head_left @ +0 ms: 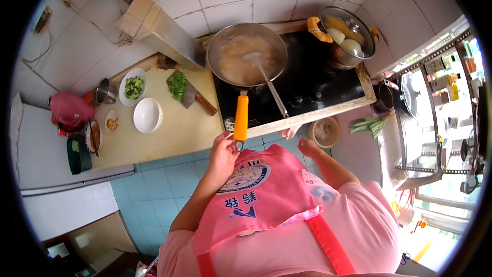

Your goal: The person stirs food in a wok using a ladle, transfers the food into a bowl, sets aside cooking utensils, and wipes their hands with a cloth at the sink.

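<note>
My left hand [221, 155] is at the counter's front edge, fingers curled beside the end of the orange pan handle [241, 118]. Whether it grips anything is hidden. My right hand [308, 147] is closed low in front of the stove, near a round bowl [333, 127]; its contents cannot be made out. On the hob sits the frying pan [223, 38], holding cloudy brownish liquid. A metal spatula [271, 90] leans in it, its handle resting over the front edge. Left of the pan lies a cleaver [189, 96] with chopped greens [177, 85] on its blade.
A glass-lidded pot [351, 59] stands at the back right of the black cooktop [307, 87]. The left counter [177, 138] bears a white bowl [147, 115], a plate of chopped green vegetable [134, 87], a metal cup [106, 91] and a pink appliance [70, 110]. Leafy greens [371, 124] lie at right.
</note>
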A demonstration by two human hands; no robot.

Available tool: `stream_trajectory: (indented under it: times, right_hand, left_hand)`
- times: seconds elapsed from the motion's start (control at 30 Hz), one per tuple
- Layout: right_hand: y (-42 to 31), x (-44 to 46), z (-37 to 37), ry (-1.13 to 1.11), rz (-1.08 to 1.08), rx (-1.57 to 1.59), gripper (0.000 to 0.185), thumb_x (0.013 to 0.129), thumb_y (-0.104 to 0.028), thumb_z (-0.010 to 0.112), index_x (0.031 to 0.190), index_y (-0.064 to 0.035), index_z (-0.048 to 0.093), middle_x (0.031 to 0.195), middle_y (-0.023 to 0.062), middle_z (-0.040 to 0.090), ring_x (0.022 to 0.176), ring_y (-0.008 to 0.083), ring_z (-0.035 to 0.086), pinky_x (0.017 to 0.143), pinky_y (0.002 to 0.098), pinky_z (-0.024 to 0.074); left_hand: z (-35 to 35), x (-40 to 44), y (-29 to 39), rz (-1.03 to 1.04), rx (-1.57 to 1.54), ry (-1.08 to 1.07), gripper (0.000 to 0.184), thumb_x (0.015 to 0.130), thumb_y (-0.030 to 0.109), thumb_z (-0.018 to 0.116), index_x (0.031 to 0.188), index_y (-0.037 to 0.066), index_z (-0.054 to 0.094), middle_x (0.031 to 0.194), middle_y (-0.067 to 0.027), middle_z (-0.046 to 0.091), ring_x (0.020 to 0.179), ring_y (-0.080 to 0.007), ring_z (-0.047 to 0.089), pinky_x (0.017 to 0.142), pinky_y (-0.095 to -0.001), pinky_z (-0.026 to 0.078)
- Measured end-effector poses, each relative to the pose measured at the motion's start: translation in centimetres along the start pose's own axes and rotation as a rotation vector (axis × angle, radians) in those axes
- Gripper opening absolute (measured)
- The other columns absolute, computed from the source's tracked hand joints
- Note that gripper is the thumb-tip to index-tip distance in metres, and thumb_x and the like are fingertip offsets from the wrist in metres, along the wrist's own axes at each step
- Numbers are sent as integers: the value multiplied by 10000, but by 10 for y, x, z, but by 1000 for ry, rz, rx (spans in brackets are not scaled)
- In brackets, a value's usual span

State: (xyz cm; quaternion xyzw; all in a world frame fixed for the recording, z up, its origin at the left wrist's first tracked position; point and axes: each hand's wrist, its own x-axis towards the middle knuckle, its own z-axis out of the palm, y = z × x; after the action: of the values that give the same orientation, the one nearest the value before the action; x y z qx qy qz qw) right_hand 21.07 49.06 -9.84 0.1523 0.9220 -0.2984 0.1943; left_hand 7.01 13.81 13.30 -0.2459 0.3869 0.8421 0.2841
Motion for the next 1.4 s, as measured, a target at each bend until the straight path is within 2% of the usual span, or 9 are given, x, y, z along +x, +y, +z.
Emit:
stream_trajectory:
  times: [0.1,0.13,0.2,0.23,0.37,0.6,0.73,0.87,1.4]
  right_hand:
    - [-35,14,-36,160,-57,99,173,825,-200,552,888,-53,620,831,236,639,833,413,616,737,473,489]
    - [-31,28,-36,299,-121,114,121,810,-139,559,838,-48,634,754,233,623,777,393,632,678,445,499]
    - [-78,26,-77,436,35,88,249,785,-122,611,1026,-58,609,890,218,641,876,391,618,773,442,500]
    - [-82,32,-91,439,1,139,371,764,-90,648,1125,-62,568,1001,202,609,957,391,589,839,427,487]
    - [-94,58,-120,586,-190,57,543,692,6,672,1210,-66,530,1119,201,537,1034,391,536,886,421,463]
    - [-101,88,-131,457,-138,-98,544,728,6,634,1244,-148,555,1169,137,551,1091,339,532,921,402,463]
    - [-105,90,-129,442,-130,-104,477,757,10,604,1210,-138,583,1135,116,578,1089,323,538,909,400,467]
    - [-113,89,-130,466,-144,-66,469,729,23,608,1187,-78,593,1117,173,586,1050,362,557,911,393,462]
    - [-103,95,-124,483,-173,-46,462,737,39,580,1188,-62,591,1112,181,584,1023,370,570,895,395,472]
  left_hand:
    - [0,-1,1,-11,23,-1,335,822,71,482,1156,90,474,971,-53,551,792,-142,531,716,-280,435]
    - [0,-1,0,-12,27,2,334,824,82,488,1157,100,479,974,-40,559,793,-133,534,708,-275,424]
    - [-1,-1,-1,-28,36,14,330,827,84,487,1157,105,482,985,-37,561,800,-128,537,713,-279,423]
    - [-2,-1,-1,-32,40,27,327,830,85,485,1156,110,485,996,-34,564,806,-124,541,718,-283,422]
    - [-4,-2,-1,-30,46,16,323,836,92,485,1158,119,488,1018,-27,566,826,-116,549,732,-294,419]
    - [-3,-10,3,-31,33,55,333,840,90,493,1170,137,489,1031,-14,566,864,-107,552,752,-298,413]
    - [-6,-12,7,-28,31,77,338,849,90,497,1185,129,483,1050,-18,565,900,-115,548,773,-304,422]
    - [-5,-13,9,-26,30,105,344,858,96,496,1200,123,475,1062,-24,565,913,-124,545,790,-310,426]
    - [0,-6,8,-22,29,102,364,859,87,481,1221,103,452,1062,-37,559,911,-125,539,796,-309,427]
